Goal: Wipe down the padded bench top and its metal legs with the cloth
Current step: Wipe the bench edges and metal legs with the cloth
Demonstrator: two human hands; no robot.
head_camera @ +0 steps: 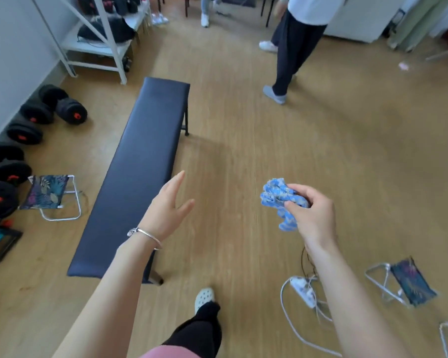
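No text, label, brand or number can be read. Red marks are seen on the black dumbbells (71, 111), but they are too blurred to be made out.

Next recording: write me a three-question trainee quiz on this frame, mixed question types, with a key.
1. Which hand grips the cloth? A) left B) right C) both
2. True or false: the cloth is already touching the bench top.
3. Fill in: the black dumbbells lie on the floor on the ____ side of the bench top as seen here.

Key
1. B: the right hand grips it; the left hand is open and holds nothing.
2. False: the cloth is held up in the air, apart from the bench top.
3. left
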